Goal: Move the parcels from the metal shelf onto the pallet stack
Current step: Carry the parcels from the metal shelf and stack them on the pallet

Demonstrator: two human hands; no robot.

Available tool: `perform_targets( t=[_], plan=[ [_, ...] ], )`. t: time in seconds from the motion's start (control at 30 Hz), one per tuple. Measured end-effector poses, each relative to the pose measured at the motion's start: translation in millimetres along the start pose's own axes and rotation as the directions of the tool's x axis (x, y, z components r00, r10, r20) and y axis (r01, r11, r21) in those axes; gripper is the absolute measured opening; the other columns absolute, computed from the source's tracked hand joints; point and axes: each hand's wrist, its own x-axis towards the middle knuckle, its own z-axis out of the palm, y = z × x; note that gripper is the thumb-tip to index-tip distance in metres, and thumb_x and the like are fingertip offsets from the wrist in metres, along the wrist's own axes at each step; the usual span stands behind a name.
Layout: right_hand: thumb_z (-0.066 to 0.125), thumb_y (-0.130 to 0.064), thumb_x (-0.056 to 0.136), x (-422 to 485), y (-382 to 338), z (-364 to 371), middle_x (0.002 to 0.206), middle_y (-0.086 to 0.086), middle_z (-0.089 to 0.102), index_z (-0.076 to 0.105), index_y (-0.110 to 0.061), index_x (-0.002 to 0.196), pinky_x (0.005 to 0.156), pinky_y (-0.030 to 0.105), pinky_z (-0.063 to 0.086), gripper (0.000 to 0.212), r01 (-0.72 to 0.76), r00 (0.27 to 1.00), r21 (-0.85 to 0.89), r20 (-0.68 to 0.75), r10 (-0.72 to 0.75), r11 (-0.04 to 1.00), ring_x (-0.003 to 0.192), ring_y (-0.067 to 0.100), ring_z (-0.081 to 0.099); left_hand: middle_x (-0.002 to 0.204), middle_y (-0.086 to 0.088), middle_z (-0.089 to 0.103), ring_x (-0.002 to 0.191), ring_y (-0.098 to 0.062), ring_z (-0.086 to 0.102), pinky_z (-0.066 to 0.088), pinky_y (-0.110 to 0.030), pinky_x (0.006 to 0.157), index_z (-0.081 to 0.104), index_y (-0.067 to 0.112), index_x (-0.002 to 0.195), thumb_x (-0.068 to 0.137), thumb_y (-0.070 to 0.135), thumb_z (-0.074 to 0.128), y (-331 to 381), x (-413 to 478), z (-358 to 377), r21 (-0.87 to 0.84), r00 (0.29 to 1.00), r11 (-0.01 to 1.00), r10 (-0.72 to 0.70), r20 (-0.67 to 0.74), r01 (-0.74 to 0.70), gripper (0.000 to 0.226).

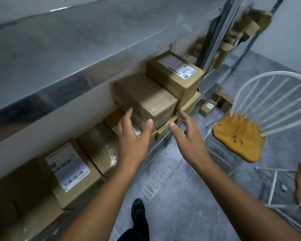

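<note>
- Reaching toward the plain brown parcel [144, 98], both hands are spread wide and hold nothing; the parcel sits on top of a small stack at the right end of the metal shelf [63, 94].
- The left hand [134, 134] has straight, fanned fingers at the parcel's near left side. Whether the fingertips touch the cardboard I cannot tell.
- The right hand [188, 134] is open too, just beside the lower boxes on the parcel's right and apart from the parcel itself.
- Right behind the plain parcel sits a labelled parcel [175, 73] at about the same height, with flatter boxes underneath both.
- Further left on the same shelf lie a taped parcel [97, 146] and a white-labelled parcel [68, 169].
- By my judgement the task is far from finished: at least five parcels remain on the shelf, none is lifted, and the next step is closing both hands on the plain parcel's sides.
- No pallet stack shows in this view, so what has already been moved cannot be judged.
- A white chair [268, 94] with a yellow cushion [238, 136] stands near the shelf's right end on the grey floor [172, 188].
</note>
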Motion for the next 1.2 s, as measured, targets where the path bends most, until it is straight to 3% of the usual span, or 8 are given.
perform_targets(
  t=[0.2, 0.3, 0.4, 0.6, 0.73, 0.8, 0.97, 1.2],
  plan=[
    [0.047, -0.079, 0.090, 38.1, 15.8, 7.8, 0.154, -0.021, 0.040, 0.037, -0.036, 0.159, 0.109, 0.020, 0.034, 0.082, -0.028, 1.000, 0.032, 0.000, 0.028, 0.999, 0.140, -0.006, 0.038, 0.156, -0.002, 0.031, 0.132, -0.014, 0.044, 0.040, -0.034, 0.094, 0.026, 0.072, 0.145, 0.084, 0.083, 0.049, -4.7, 34.0, 24.4, 0.090, 0.997, 0.996, 0.001, 0.072, -0.007, 0.066],
    [0.046, -0.079, 0.091, 43.2, 24.4, 9.9, 0.149, -0.024, 0.041, 0.038, -0.037, 0.158, 0.104, 0.014, 0.034, 0.079, -0.027, 1.000, 0.017, 0.000, 0.027, 0.999, 0.137, -0.011, 0.040, 0.144, -0.002, 0.039, 0.126, -0.022, 0.052, 0.044, -0.035, 0.088, 0.031, 0.068, 0.141, 0.081, 0.087, 0.048, -8.0, 41.6, 34.2, 0.136, 0.999, 0.991, -0.010, 0.039, 0.004, 0.065],
    [0.049, -0.074, 0.094, 45.9, 34.3, 8.4, 0.147, -0.023, 0.045, 0.041, -0.037, 0.155, 0.110, 0.023, 0.040, 0.072, -0.043, 0.999, 0.061, -0.004, 0.043, 0.997, 0.139, -0.008, 0.043, 0.136, 0.006, 0.043, 0.116, -0.009, 0.050, 0.042, -0.021, 0.080, 0.038, 0.057, 0.134, 0.079, 0.086, 0.053, -11.2, 43.6, 44.4, 0.102, 0.997, 0.995, -0.009, -0.078, 0.017, 0.065],
    [0.050, -0.071, 0.092, 49.5, 31.0, 2.9, 0.150, -0.016, 0.049, 0.038, -0.038, 0.155, 0.111, 0.027, 0.044, 0.072, -0.036, 0.995, 0.134, 0.095, 0.023, 0.990, 0.138, -0.007, 0.045, 0.126, 0.018, 0.046, 0.114, 0.029, 0.037, 0.030, 0.006, 0.083, 0.038, 0.051, 0.119, 0.084, 0.070, 0.064, -6.7, 39.1, 57.8, 0.057, 0.965, 0.998, 0.002, -0.263, 0.014, 0.048],
    [0.051, -0.072, 0.090, 52.8, 26.4, 4.6, 0.132, -0.021, 0.058, 0.031, -0.035, 0.158, 0.101, 0.020, 0.047, 0.080, -0.026, 0.984, 0.168, 0.176, -0.004, 0.985, 0.128, -0.004, 0.053, 0.126, 0.019, 0.049, 0.116, 0.023, 0.042, 0.030, 0.005, 0.087, 0.043, 0.044, 0.121, 0.087, 0.060, 0.068, -6.2, 41.8, 60.7, 0.008, 0.950, 0.999, -0.030, -0.311, 0.035, 0.045],
    [0.053, -0.072, 0.089, 51.2, 25.6, 5.1, 0.127, -0.015, 0.058, 0.032, -0.034, 0.155, 0.101, 0.026, 0.049, 0.080, -0.024, 0.985, 0.183, 0.173, -0.008, 0.983, 0.124, 0.002, 0.056, 0.124, 0.026, 0.049, 0.118, 0.021, 0.043, 0.031, 0.004, 0.089, 0.043, 0.041, 0.122, 0.089, 0.054, 0.070, -8.2, 39.3, 61.4, 0.006, 0.942, 1.000, -0.022, -0.334, 0.026, 0.044],
    [0.051, -0.074, 0.089, 55.5, 18.5, -2.2, 0.139, -0.003, 0.051, 0.036, -0.034, 0.154, 0.106, 0.035, 0.049, 0.078, -0.023, 0.985, 0.200, 0.172, -0.012, 0.980, 0.128, 0.011, 0.052, 0.123, 0.030, 0.050, 0.117, 0.019, 0.045, 0.032, 0.001, 0.090, 0.044, 0.033, 0.123, 0.091, 0.045, 0.073, -10.4, 28.1, 59.8, 0.014, 0.935, 1.000, 0.004, -0.356, 0.001, 0.044],
    [0.061, -0.068, 0.094, 57.2, 7.8, -12.2, 0.133, -0.003, 0.035, 0.045, -0.036, 0.128, 0.097, 0.029, 0.040, 0.049, -0.016, 0.970, 0.172, 0.244, -0.026, 0.985, 0.130, 0.022, 0.040, 0.120, 0.019, 0.049, 0.113, 0.017, 0.046, 0.033, -0.003, 0.094, 0.043, 0.028, 0.120, 0.087, 0.035, 0.074, -2.9, 7.8, 60.6, -0.028, 0.921, 1.000, -0.001, -0.390, -0.011, 0.046]
  ],
)
